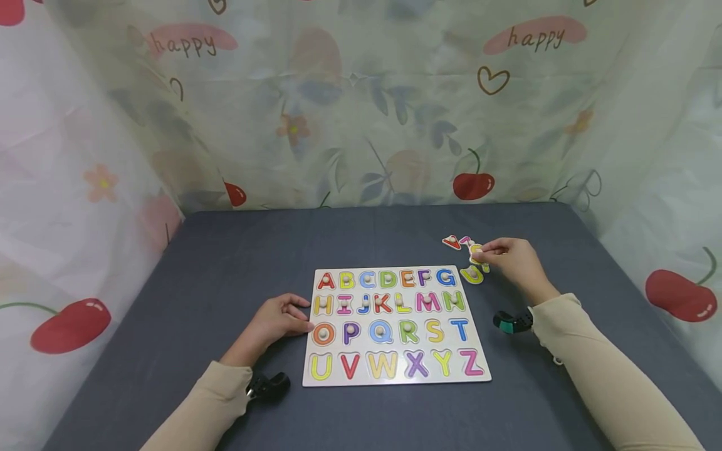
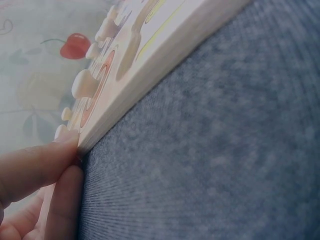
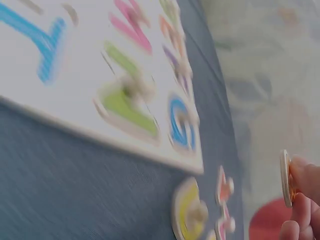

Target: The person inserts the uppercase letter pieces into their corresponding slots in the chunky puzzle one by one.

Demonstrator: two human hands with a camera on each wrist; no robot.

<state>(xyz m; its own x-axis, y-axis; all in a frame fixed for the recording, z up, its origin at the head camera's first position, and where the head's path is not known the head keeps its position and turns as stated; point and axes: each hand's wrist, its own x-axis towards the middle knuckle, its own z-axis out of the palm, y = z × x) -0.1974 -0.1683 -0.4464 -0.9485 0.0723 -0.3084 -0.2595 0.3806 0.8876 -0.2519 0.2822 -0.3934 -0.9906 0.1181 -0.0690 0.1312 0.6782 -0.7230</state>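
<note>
A white alphabet puzzle board [image 1: 393,374] with coloured letters lies flat on the dark cloth. My left hand [image 1: 277,322] rests at its left edge, beside the orange O; the left wrist view shows the thumb [image 2: 42,167] touching the edge. Past the board's upper right corner, my right hand [image 1: 514,263] pinches a yellow knobbed letter piece [image 1: 476,252] between thumb and fingertips. That piece [image 3: 285,177] appears edge-on and raised in the right wrist view, its letter face hidden. Just below it in the head view lies a yellow-green curved letter piece [image 1: 471,275].
A red letter piece [image 1: 451,242] and a pink one [image 1: 465,240] lie behind the board's right corner. Knobs stand on the letters of the upper rows; S, T and the bottom row show none. A patterned curtain [image 1: 350,125] surrounds the table.
</note>
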